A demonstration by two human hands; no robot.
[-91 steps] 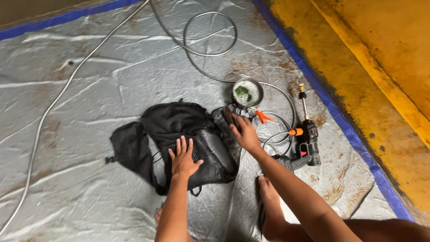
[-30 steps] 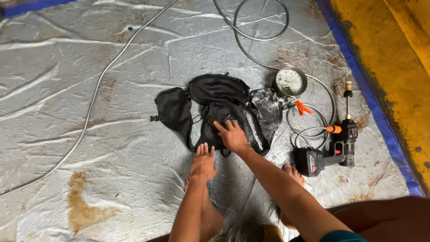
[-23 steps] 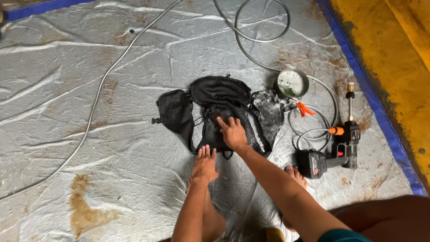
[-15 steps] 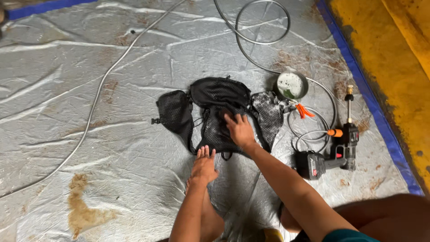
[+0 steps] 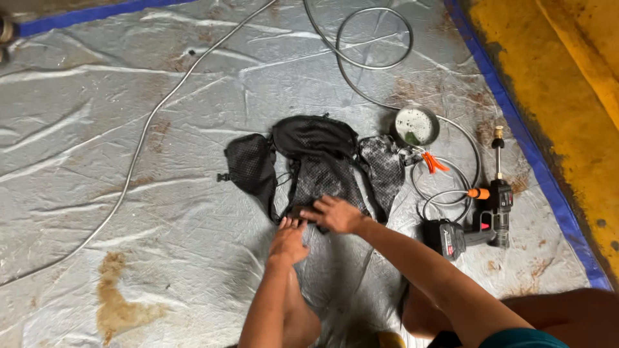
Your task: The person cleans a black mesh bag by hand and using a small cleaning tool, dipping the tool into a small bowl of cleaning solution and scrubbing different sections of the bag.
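Soft, even daylight fills the scene, moderately bright, with no single strong source to be made out. The crinkled silver-grey plastic tarpaulin (image 5: 129,129) gives back pale sheen along its creases but no harsh glare. Shadows are faint and short, darkest under the black mesh fabric vest (image 5: 309,161) and beneath the forearms. Focus is fairly sharp at centre; edges soften slightly, and the frame's borders bow mildly outward.

Floor covered by a crumpled grey tarp (image 5: 129,161), blue-edged, brown-stained at lower left. Black mesh vest (image 5: 309,164) laid flat at its middle. Right of the vest: round metal dish (image 5: 416,125), orange clip (image 5: 434,162), coiled hose (image 5: 451,187), cordless spray gun (image 5: 480,219). Thin grey cable (image 5: 145,135) run left of the vest. Yellow floor (image 5: 554,96) seen beyond the blue edge.
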